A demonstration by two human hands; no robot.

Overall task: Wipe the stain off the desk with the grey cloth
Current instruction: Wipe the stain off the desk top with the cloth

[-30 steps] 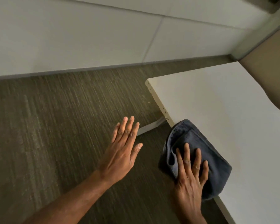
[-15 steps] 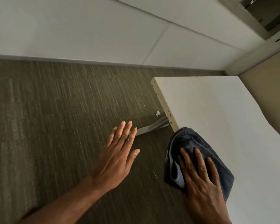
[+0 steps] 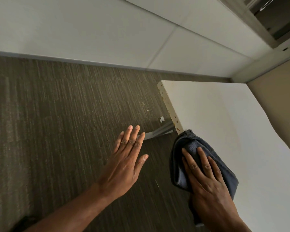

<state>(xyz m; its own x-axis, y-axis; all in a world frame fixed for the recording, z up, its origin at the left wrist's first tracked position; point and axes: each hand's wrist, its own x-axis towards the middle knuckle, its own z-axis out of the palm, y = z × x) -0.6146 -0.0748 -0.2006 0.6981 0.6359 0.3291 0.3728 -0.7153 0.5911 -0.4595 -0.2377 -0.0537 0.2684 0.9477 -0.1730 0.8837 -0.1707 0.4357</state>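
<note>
Four fingers (image 3: 198, 158) of the right hand (image 3: 211, 186) lie flat and spread on the grey cloth (image 3: 189, 144); they press it down and do not pinch it. The thumb is hidden, so I cannot tell if it holds the fold from below. The cloth is bunched at the left edge of the white counter (image 3: 224, 114), and part of it hangs over this edge toward the floor. Its far tip touches the edge strip of the counter (image 3: 168, 106), where small brown spots show along the side.

The left hand (image 3: 126, 164) is open, with straight fingers close together, and it holds nothing. It hovers over the carpet (image 3: 57, 123), beside the counter and apart from the cloth. Behind its fingertips a metal foot of the counter (image 3: 157, 131) lies on the floor.

On the top surface I see no clear stain; if one remains, it is under the cloth or too faint to see. I judge the wiping is in progress near the edge. The spots on the edge strip beyond the cloth are not yet wiped, if they belong to the stain. So the work seems partly done, and I cannot tell how much is left.
</note>
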